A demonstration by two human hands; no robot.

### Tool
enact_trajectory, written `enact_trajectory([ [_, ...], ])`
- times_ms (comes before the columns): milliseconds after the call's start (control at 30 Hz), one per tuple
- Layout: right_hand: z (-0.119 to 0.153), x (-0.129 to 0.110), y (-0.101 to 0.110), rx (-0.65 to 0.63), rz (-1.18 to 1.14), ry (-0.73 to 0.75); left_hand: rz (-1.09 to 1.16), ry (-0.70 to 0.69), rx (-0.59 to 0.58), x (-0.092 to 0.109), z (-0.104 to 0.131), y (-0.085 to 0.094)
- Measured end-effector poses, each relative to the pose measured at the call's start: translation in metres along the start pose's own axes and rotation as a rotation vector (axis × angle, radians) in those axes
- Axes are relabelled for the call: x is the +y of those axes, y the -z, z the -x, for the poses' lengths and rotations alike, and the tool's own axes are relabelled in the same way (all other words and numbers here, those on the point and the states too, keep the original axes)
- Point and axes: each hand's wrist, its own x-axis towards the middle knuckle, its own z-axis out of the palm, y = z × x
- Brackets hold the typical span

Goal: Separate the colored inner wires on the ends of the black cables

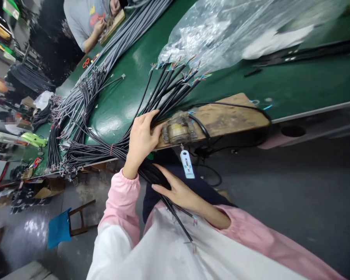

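A bundle of thin black cables (160, 95) with stripped, coloured wire ends lies on the green table and runs over its front edge. My left hand (142, 136) is closed over this bundle at the edge, its thumb close to a wooden board (229, 116); some of its fingers are hidden. Lower down, my right hand (179, 190) grips the black cables that hang past the edge above my lap. A few loose cable ends stick out below it. Beside my left hand, a worn metal fixture (178, 130) sits on the board, with a light blue tag (187, 164) hanging from it.
More black cables (90, 151), tied with a red band, lie left along the edge. Grey cables (128, 29) stretch toward a person (86, 23) working across the table. Clear plastic sheeting (198, 31) covers the far right. A blue-covered chair (60, 229) stands on the floor at left.
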Motion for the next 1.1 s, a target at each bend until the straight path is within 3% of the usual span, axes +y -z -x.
enact_trajectory([
  [233, 0.0, 0.001, 0.002, -0.027, 0.048, 0.005, -0.03, 0.071, -0.034, 0.014, -0.008, 0.002],
  [400, 0.0, -0.002, 0.003, -0.045, 0.046, 0.001, -0.192, 0.239, -0.079, 0.023, -0.015, -0.001],
  [467, 0.001, -0.005, 0.004, -0.061, 0.039, 0.002, -0.215, 0.219, -0.083, 0.02, -0.015, -0.003],
  [633, 0.004, -0.013, -0.001, -0.088, 0.028, 0.019, -0.031, 0.001, 0.079, -0.001, -0.001, 0.006],
  [733, 0.007, -0.015, -0.007, -0.067, 0.026, 0.036, 0.069, -0.202, 0.074, 0.0, 0.011, 0.015],
  [867, 0.013, -0.009, -0.013, 0.026, 0.033, 0.035, 0.056, -0.547, -0.12, 0.027, 0.031, 0.018],
  [1000, 0.019, 0.009, -0.017, 0.173, 0.003, -0.008, 0.058, -0.77, -0.399, 0.049, 0.056, 0.015],
  [1100, 0.028, 0.027, -0.021, 0.286, -0.054, -0.086, 0.108, -0.89, -0.425, 0.05, 0.073, 0.012],
])
